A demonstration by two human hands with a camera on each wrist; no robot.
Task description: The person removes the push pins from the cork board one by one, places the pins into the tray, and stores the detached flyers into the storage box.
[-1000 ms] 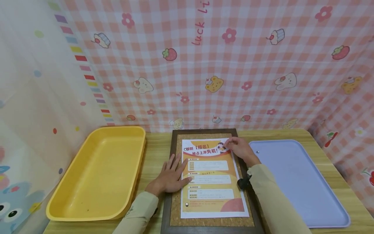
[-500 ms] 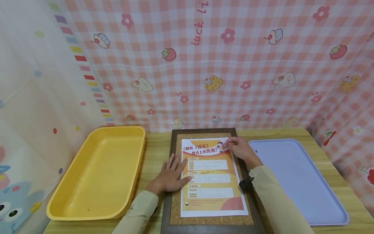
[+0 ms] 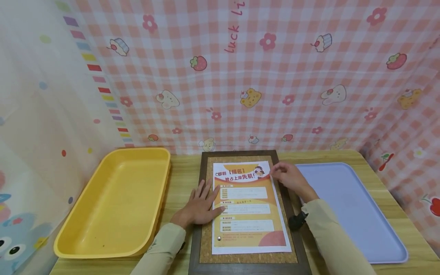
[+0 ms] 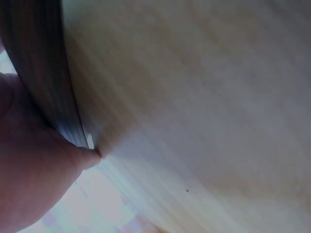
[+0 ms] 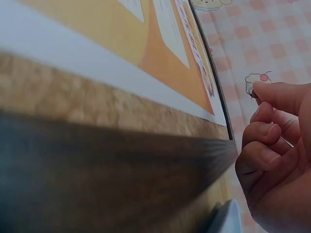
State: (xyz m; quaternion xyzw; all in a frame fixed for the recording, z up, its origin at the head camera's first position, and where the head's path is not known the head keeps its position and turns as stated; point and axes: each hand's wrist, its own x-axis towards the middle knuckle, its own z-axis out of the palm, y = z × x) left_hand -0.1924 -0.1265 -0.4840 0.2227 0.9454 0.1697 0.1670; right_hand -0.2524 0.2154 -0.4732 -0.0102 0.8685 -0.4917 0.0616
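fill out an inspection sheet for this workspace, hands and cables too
Surface: wood-grain table
Job's things: poster on framed cork board; round pins at its upper left and lower left
Clutter: nothing seen; yellow tray left, lavender tray right
Hands: left hand rests on poster's left side, fingers spread; right hand pinches small dark item near upper-right corner
Cables: nothing seen
Surroundings: patterned cloth behind and both sides

Left fingers (image 3: 207, 189) spread, right fingers (image 5: 282, 94) pinched
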